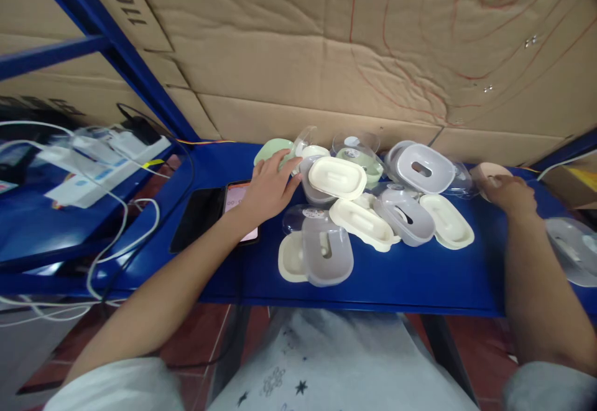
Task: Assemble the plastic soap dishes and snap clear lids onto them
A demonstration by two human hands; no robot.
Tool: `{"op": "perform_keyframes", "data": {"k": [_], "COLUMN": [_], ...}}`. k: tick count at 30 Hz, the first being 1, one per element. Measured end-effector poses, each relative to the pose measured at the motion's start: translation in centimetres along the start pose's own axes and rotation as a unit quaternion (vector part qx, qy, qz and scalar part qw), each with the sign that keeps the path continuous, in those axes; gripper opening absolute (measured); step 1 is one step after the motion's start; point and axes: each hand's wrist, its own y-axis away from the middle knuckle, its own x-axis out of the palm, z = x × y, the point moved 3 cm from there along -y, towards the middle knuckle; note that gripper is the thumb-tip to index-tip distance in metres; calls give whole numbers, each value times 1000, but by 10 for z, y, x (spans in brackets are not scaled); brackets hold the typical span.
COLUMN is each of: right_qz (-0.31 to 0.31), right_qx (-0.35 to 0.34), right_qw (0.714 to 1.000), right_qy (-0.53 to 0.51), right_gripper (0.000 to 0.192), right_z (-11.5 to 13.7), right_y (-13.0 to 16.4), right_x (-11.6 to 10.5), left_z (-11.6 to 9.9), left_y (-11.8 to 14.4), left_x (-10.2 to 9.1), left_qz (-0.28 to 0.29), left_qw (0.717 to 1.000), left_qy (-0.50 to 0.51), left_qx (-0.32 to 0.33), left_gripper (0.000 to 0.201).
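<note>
The green lid (272, 148) lies at the far left of the pile of plastic soap-box parts on the blue shelf (396, 280), just under the left hand (269, 188), whose fingers are spread flat and rest on its near rim without closing round it. It looks light, stiff and smooth, likely to slide, so pinching its rim would seem the surest hold. At the far right the right hand (510, 196) is curled over a pink lid (485, 175); whether it grips it I cannot tell. Between them cream lids (338, 176) and grey lids (326, 250) overlap loosely. A phone (239, 203) lies near left; bare shelf runs along the near edge.
</note>
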Motion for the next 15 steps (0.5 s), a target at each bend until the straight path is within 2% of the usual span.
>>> {"op": "perform_keyframes", "data": {"k": [1,3,7,12,15], "right_qz": [35,65,80,14,-55], "right_qx": [24,56,93,134,109], "right_qw": [999,996,992,991,992], "right_qy": [4,-3,-6,-11,-34], "right_gripper": [81,77,67,58,61], "right_z": [-1,0,7,16,26], "right_y": [1,3,4,5,8], "right_x": [1,-1,-7,-23,-40], "left_z": [-1,-1,-2,-1,-1], "left_y": [0,0,0,0,0], "left_x": [0,-1,0,1,1], "left_qz": [0,1,3,2,2], "left_qw": [1000,1000,1000,1000,1000], "left_qy": [-3,-8,-14,-13,-13], "left_qx": [1,1,2,2,-1], "left_gripper": [53,53,54,53,52]}}
